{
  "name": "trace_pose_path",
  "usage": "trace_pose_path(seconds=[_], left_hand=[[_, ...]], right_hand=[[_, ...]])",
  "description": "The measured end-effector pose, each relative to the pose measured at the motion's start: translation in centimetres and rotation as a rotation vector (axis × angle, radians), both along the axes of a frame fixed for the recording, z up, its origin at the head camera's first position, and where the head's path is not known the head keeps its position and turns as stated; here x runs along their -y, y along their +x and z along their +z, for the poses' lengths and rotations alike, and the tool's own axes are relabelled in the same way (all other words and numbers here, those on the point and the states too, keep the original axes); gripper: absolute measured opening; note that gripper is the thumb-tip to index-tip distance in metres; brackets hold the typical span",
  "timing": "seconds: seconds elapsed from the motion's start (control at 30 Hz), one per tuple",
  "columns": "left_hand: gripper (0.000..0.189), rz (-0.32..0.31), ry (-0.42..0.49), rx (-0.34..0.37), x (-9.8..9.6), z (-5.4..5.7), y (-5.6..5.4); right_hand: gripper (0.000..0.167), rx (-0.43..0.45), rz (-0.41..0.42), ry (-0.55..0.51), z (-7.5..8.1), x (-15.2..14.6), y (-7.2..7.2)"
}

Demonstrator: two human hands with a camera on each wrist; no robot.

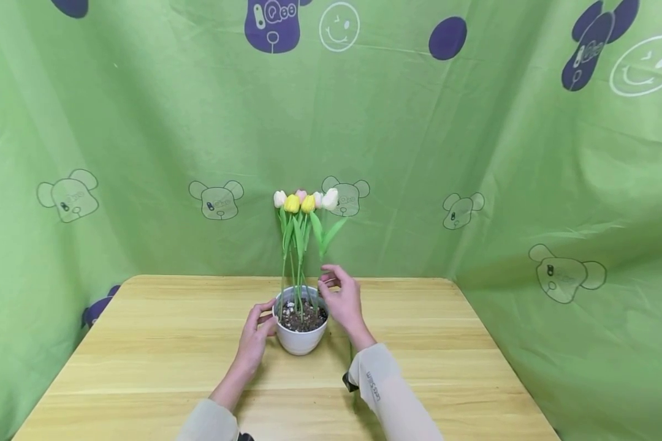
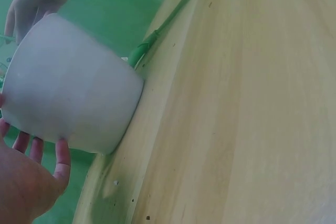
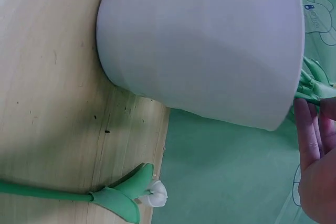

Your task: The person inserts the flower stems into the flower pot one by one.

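A white flowerpot (image 1: 300, 343) filled with dark soil stands on the table, and several artificial tulips (image 1: 292, 204) with yellow, white and pink heads rise from it. My left hand (image 1: 252, 340) holds the pot at its left side, the fingers curved against the wall (image 2: 73, 87). At the right rim my right hand (image 1: 343, 300) pinches a green tulip stem (image 3: 310, 98) between thumb and fingers. That stem's lower end is hidden by the pot in the right wrist view. A loose white tulip (image 3: 155, 193) with green leaves lies on the table right of the pot.
The wooden table (image 1: 160, 343) carries small dark crumbs near the pot. A green curtain (image 1: 143, 122) with printed bear heads hangs behind and at both sides. The loose tulip's stem (image 2: 181, 3) also shows in the left wrist view.
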State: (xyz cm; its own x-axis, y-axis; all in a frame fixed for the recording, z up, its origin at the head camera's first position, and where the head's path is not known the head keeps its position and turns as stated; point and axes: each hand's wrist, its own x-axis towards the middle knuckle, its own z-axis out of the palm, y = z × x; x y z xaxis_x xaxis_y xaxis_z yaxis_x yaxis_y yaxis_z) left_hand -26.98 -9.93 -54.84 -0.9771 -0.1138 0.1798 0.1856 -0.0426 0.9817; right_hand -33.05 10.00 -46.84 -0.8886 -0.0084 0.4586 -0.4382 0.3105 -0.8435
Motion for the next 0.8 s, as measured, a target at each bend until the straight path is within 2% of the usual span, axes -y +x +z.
trace_pose_path(seconds=[0.23,0.43,0.63,0.8], left_hand=[[0.039,0.009,-0.017,-0.005,0.1,0.0,-0.1],[0.036,0.006,-0.016,0.001,0.1,0.0,-0.3],[0.037,0.007,-0.014,0.001,0.1,-0.2,-0.4],[0.037,0.009,-0.009,0.009,0.1,-0.2,-0.3]], right_hand=[[0.025,-0.047,0.005,0.017,-1.2,1.0,-0.3],[0.021,-0.072,-0.064,0.028,-2.1,1.9,-0.7],[0.022,-0.058,-0.111,0.019,-3.3,2.7,-0.9],[0.020,-0.070,-0.144,0.027,-3.6,3.0,-0.9]])
